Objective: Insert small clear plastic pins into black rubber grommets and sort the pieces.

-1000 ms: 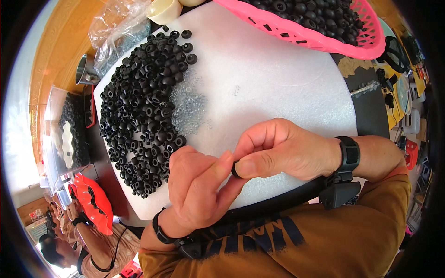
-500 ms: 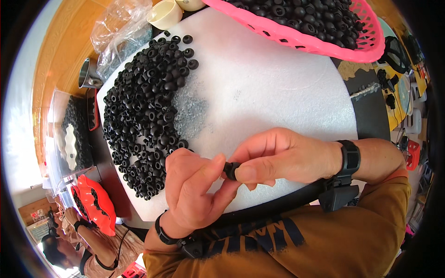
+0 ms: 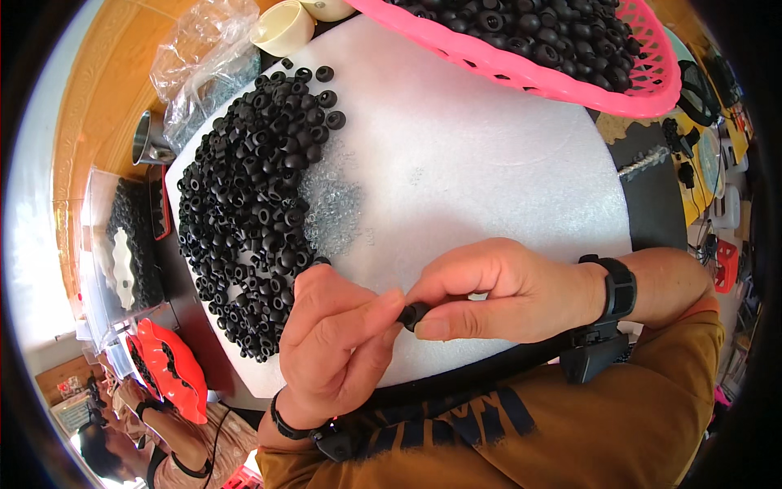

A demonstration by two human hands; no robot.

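- Pinching of a small black hollow cap (image 3: 413, 316) is done by the right hand (image 3: 517, 297), thumb against fingers, above the near part of the white foam sheet (image 3: 489, 155).
- The left hand (image 3: 330, 346) is curled, thumb and forefinger brought to the cap's left end; whether anything is gripped there cannot be told.
- Black caps (image 3: 244, 196) are heaped on the foam sheet's left side, with small clear pieces (image 3: 334, 213) spread to the right of them, still on the sheet.
- At the foam sheet's far right edge, a pink openwork basket (image 3: 521, 79) is filled with more caps.
- Beyond the sheet's far left edge, a cream bowl (image 3: 283, 31) and a clear plastic bag (image 3: 204, 69) are seen.
- The dark tabletop (image 3: 652, 212) is exposed at the sheet's right.
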